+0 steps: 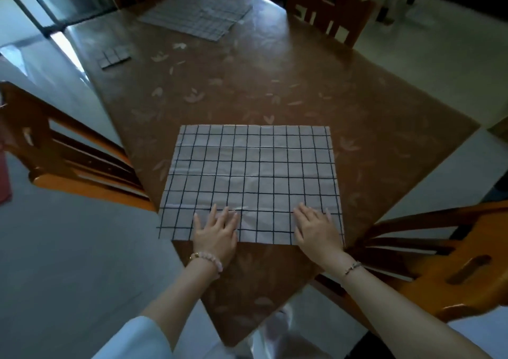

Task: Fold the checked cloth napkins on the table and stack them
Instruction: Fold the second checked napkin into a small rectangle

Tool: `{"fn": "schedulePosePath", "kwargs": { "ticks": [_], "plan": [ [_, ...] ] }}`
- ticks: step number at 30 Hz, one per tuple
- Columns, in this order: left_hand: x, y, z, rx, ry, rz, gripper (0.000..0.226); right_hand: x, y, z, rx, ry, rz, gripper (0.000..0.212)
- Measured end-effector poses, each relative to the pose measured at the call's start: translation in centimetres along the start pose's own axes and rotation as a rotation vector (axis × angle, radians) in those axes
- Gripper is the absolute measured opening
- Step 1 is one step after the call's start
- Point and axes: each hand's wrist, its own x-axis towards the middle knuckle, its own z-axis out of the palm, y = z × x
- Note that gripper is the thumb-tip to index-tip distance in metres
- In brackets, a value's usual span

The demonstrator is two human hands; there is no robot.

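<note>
Left hand (215, 231) and right hand (316, 229): both flat, fingers straight and slightly spread, palms pressing the near edge of the open napkin (253, 172), a creased pale rectangular cloth with a dark grid. Beyond the fingertips lies the glossy brown leaf-patterned table (275, 84). Well ahead of the left hand: a small folded napkin (114, 56), then a loose napkin pile (196, 15)

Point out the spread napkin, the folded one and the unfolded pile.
Spread napkin (253, 172): head view, its middle.
Folded napkin (114, 57): head view, top face.
Unfolded pile (196, 18): head view, top cloth's middle.
</note>
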Motion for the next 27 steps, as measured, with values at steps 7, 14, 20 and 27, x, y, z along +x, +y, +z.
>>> {"fn": "schedulePosePath", "kwargs": {
  "ticks": [7, 14, 20, 27],
  "plan": [
    [3.5, -5.1, -1.0, 0.057, -0.056, -0.058, 0.048, -1.9, -4.3, 0.7, -0.091, -0.015, -0.106, 0.046],
    [8.1, -6.9, -2.6, -0.023, -0.154, -0.047, 0.050, -2.7, -8.0, 2.2, -0.002, -0.113, -0.184, 0.057],
    [5.5, -4.7, -2.4, -0.183, 0.002, 0.034, 0.054, -1.8, -7.2, 0.9, 0.126, -0.075, -0.180, 0.055],
    [-0.5, -0.7, 2.0, -0.149, 0.045, 0.280, 0.053, 0.5, -0.6, -0.1, 0.041, -0.094, 0.151, 0.056]
  ]
}}
